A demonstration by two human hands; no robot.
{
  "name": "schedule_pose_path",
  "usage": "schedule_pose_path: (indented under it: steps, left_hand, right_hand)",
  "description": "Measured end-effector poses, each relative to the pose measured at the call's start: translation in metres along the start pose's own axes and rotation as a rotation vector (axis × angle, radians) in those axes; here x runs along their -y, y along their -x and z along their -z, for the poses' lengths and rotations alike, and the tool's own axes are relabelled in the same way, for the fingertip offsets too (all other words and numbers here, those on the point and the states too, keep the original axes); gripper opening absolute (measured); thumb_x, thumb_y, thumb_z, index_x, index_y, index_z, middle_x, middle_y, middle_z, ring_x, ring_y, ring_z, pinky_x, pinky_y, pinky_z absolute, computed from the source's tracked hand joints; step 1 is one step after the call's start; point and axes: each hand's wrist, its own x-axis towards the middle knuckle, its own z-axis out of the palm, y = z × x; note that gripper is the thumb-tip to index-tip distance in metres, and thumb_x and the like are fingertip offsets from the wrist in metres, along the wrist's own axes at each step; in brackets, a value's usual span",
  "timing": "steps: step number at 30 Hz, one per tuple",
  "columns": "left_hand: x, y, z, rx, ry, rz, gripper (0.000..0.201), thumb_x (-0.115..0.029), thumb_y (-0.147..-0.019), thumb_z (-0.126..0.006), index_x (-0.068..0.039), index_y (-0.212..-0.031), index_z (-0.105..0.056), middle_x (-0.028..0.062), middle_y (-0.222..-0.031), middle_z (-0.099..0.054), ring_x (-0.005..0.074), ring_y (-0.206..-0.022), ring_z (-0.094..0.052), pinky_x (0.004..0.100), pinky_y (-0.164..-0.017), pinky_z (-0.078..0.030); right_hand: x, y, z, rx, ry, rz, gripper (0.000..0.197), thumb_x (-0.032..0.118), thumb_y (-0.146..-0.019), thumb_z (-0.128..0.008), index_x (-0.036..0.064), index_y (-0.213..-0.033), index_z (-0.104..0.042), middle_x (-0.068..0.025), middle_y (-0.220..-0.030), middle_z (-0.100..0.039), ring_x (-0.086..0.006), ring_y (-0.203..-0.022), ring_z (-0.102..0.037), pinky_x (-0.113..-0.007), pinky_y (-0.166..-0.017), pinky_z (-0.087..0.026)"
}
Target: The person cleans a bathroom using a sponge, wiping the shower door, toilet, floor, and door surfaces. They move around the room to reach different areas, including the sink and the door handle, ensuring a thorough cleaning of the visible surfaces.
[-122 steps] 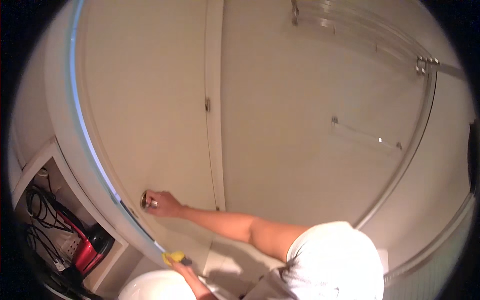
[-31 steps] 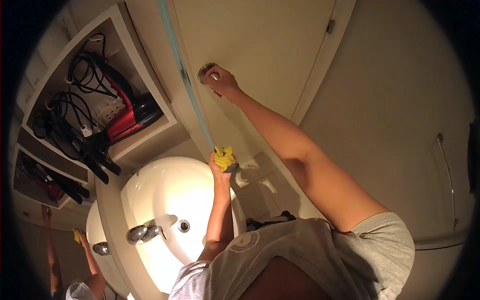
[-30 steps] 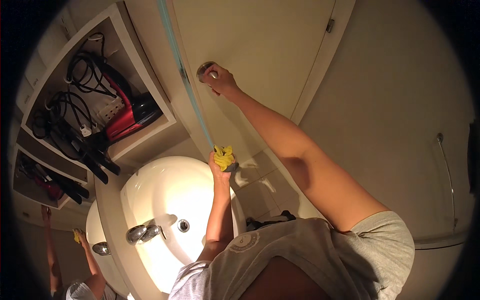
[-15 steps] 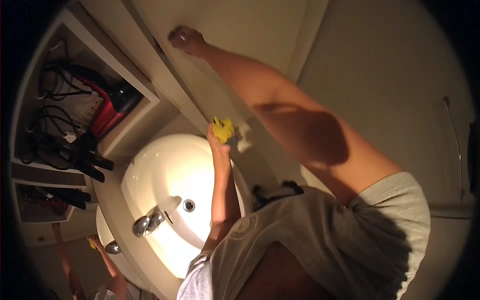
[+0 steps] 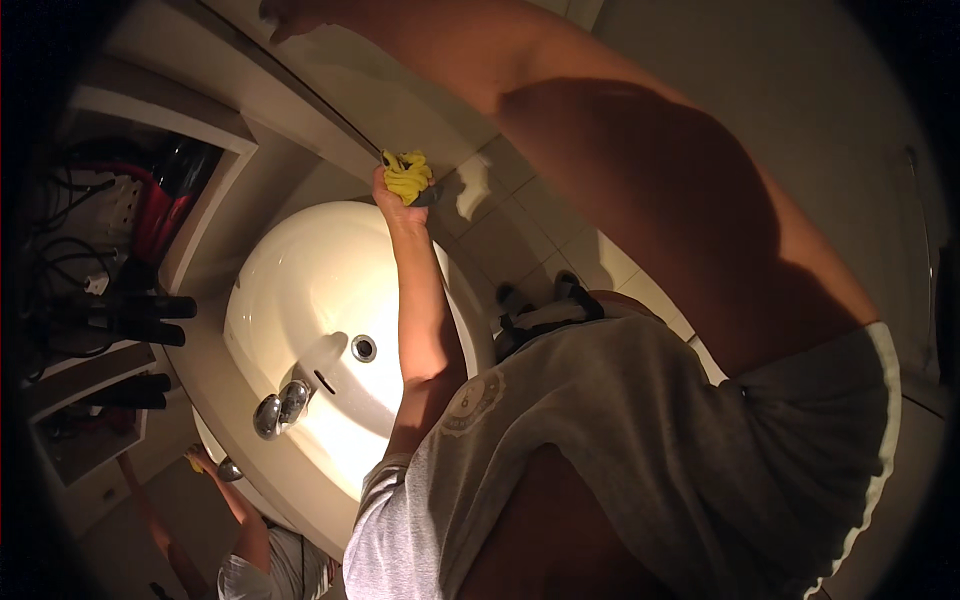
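Observation:
A crumpled yellow cloth (image 5: 407,178) is bunched in my left hand (image 5: 388,200), whose fingers wrap round it from below. Beside the cloth a small greyish bit shows against my palm; I cannot make out what it is. This hand is just past the far rim of a white washbasin (image 5: 290,250), close to the edge of a pale panel. My right arm stretches across the top of the view, and my right hand (image 5: 290,16) is beside that panel's upper part. It is dark and cut by the picture's edge, so its fingers are unclear.
A chrome tap (image 5: 282,408) stands behind the basin's drain (image 5: 363,347). At left, an open shelf (image 5: 215,180) holds a red and black hair dryer (image 5: 165,200) and black corded appliances (image 5: 130,320). A mirror reflects my arms. A white piece (image 5: 473,187) lies near the floor tiles.
The view has shifted, bringing more floor tiles and my feet into sight. Both hands now appear higher and farther left, the right one partly out of frame. The yellow cloth stays in my left hand.

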Motion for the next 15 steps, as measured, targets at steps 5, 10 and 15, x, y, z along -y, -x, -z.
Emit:
schedule_pose_path:
  steps: [5,10,15]
  left_hand:
    - [-0.001,-0.003,0.002,-0.005,-0.005,0.015,0.035,-0.032,-0.086,-0.04,-0.003,-0.1,-0.054,0.0169,-0.091,-0.06,0.0315,-0.072,-0.057,0.0417,-0.053,-0.044]
    - [0.001,-0.003,-0.006,-0.024,-0.117,-0.02,0.035,-0.032,-0.087,-0.039,-0.004,-0.103,-0.052,0.0163,-0.097,-0.059,0.0312,-0.08,-0.056,0.0439,-0.057,-0.044]
    - [0.0,-0.007,-0.001,-0.019,-0.08,0.028,0.033,-0.032,-0.086,-0.041,-0.004,-0.101,-0.053,0.0153,-0.093,-0.059,0.0307,-0.077,-0.057,0.0433,-0.055,-0.045]
  right_hand:
    - [-0.019,0.04,0.029,0.095,-0.023,0.146,0.063,0.035,-0.085,-0.06,0.0103,-0.137,-0.031,-0.0168,-0.138,-0.035,-0.0326,-0.125,-0.036,-0.044,-0.102,-0.034]
    - [-0.132,0.159,-0.011,-0.243,-0.208,0.299,0.038,0.045,-0.084,-0.055,0.0098,-0.095,-0.063,-0.0102,-0.094,-0.063,-0.0259,-0.087,-0.06,-0.036,-0.077,-0.046]
    - [-0.201,0.381,-0.05,-0.031,-0.38,-0.556,0.034,0.034,-0.089,-0.055,0.0055,-0.107,-0.059,-0.0111,-0.1,-0.062,-0.0167,-0.095,-0.058,-0.032,-0.082,-0.044]
